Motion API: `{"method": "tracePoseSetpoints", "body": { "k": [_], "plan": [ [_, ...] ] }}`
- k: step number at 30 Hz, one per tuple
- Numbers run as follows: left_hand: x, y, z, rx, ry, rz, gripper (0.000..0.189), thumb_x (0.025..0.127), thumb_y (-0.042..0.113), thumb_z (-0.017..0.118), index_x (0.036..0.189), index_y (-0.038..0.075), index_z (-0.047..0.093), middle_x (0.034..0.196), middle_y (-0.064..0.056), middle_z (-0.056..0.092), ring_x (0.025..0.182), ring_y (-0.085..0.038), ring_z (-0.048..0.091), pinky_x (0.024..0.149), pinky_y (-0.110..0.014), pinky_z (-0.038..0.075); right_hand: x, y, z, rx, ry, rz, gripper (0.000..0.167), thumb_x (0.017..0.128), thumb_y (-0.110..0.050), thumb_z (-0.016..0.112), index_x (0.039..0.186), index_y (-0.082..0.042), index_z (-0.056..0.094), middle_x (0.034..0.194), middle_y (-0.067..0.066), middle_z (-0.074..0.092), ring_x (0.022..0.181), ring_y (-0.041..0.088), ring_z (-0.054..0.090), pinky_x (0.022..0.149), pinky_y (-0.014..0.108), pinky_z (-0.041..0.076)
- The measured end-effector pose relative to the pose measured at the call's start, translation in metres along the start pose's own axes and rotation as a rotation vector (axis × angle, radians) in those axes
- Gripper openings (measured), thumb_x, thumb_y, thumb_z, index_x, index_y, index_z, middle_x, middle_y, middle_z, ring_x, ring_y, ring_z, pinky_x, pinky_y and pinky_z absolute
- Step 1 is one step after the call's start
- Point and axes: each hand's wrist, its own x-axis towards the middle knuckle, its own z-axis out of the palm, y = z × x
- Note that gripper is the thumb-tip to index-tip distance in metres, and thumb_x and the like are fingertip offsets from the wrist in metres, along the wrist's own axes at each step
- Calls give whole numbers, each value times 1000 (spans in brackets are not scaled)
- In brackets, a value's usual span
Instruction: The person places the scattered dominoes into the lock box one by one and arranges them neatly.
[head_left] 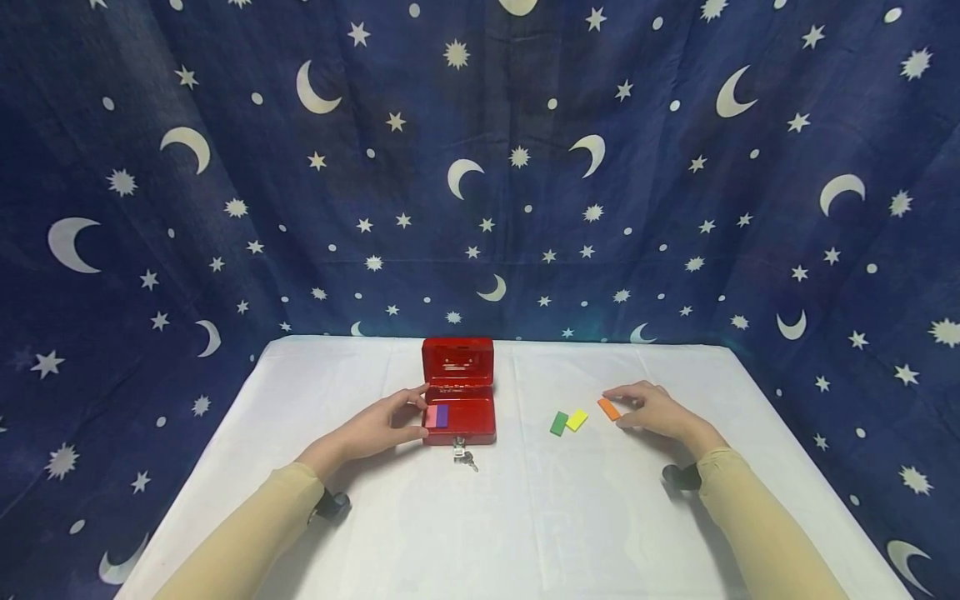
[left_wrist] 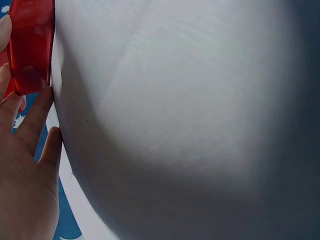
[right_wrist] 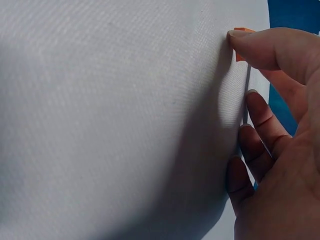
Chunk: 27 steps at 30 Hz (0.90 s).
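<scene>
A big blue cloth (head_left: 540, 225) with pale moons, stars and dots hangs behind and at both sides of the table (head_left: 480, 533), which has a white cover. Two tan sleeves, the left sleeve (head_left: 247, 533) and the right sleeve (head_left: 757, 517), reach in over it. A red metal cash box (head_left: 474, 408) sits on the table near the back, with its lid (head_left: 457, 358) up. The left hand (head_left: 375, 429) is at the left side of the box. Its fingers are spread and mostly straight, and they touch the box. The right hand (head_left: 660, 414) is well apart from the box, off to the right. Its thumb and a finger pinch a flat orange block (head_left: 609, 409) down at the table top. A green block (head_left: 558, 423) and a yellow block (head_left: 577, 420) lie just beside each other, between the box and the orange block. Inside the box, by its left wall, a pink block (head_left: 431, 417) and a purple block (head_left: 442, 416) lie side by side. Small silver keys (head_left: 469, 459) are by the front of the box.
</scene>
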Motion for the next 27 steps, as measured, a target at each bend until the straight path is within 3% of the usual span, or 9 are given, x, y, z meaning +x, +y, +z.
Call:
{"method": "tracePoseSetpoints", "body": {
  "k": [16,27],
  "plan": [
    [-1,1,0,5,-5,-4,43,88,48,79,120,29,57,163,12,35,150,-20,32,120,-58,25,2,3,5,-15,60,-18,53,82,-32,86,128,-12,68,134,18,60,123,40,47,103,64,40],
    [-2,3,-1,-9,-13,2,43,88,46,79,120,29,56,163,12,35,151,-20,30,120,-57,23,1,5,5,44,41,14,55,83,-33,85,131,-12,66,141,19,55,134,44,41,109,68,33]
  ]
}}
